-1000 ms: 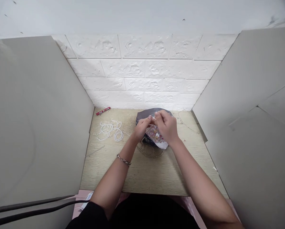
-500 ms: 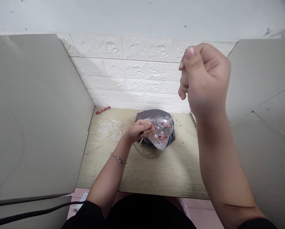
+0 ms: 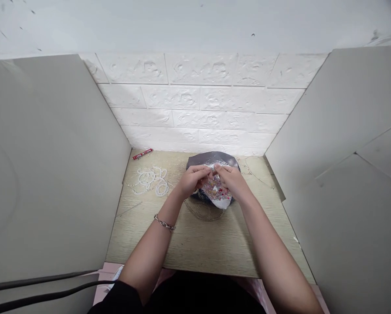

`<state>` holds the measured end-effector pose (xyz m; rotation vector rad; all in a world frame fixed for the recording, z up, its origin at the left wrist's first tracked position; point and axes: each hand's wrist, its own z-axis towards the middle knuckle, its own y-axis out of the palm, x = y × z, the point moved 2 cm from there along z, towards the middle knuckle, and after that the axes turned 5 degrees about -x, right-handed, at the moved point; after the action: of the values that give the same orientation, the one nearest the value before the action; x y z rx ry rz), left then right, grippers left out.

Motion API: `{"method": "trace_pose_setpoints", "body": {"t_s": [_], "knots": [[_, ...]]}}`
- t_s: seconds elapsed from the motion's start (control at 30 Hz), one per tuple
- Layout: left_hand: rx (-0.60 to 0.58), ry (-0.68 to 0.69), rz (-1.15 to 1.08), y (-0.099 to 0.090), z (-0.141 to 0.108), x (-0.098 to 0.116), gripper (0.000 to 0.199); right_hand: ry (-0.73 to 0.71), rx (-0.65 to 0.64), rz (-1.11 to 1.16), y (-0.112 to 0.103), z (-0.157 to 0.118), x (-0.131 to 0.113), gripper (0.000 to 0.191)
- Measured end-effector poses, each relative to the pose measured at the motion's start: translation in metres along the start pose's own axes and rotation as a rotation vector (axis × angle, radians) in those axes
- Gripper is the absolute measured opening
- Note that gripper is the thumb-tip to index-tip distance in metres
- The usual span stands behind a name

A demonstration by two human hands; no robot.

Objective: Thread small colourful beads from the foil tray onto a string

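Nothing legible; the red strip bears marks too small to read

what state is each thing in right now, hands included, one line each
left hand: fingertips pinched, above the beads; anything held too small to tell
right hand: fingertips pinched, close to the left hand's
beads: loose, multicoloured, spread out
dark bundle: on the table, beneath the beads
white strands: looped loosely on the table
red strip: lying near the back wall
bracelet: worn, left wrist

Sparkly beads, matt wood-look tbl, metal bracelet, rough-txtr wall
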<state>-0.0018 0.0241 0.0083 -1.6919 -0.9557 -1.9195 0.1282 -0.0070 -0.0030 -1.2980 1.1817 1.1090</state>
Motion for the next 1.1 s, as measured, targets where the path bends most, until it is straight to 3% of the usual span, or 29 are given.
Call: {"method": "trace_pose_setpoints", "body": {"t_s": [0.17,0.37,0.5,0.7,0.9,1.1], "knots": [[0.102,0.054,0.02,-0.002,0.002,-0.001,0.028,0.039,0.001,-0.067,0.003,-0.002,0.002,0.048],[0.165,0.224,0.077,-0.005,0.003,0.002,0.027,-0.158,-0.023,-0.179,0.009,-0.006,-0.008,0.044],[0.195,0.346,0.167,0.0,0.002,0.014,0.02,-0.191,-0.024,-0.258,0.013,-0.004,-0.022,0.047],[0.225,0.52,0.265,0.014,-0.008,0.069,0.019,-0.421,-0.091,-0.302,0.016,-0.013,-0.087,0.034],[0.198,0.587,0.522,0.033,-0.021,0.133,0.027,-0.607,-0.094,-0.376,0.017,-0.03,-0.162,0.027],[0.272,0.578,0.558,0.039,-0.04,0.168,0.035,-0.694,-0.166,-0.516,0.027,-0.035,-0.216,0.029]]}}
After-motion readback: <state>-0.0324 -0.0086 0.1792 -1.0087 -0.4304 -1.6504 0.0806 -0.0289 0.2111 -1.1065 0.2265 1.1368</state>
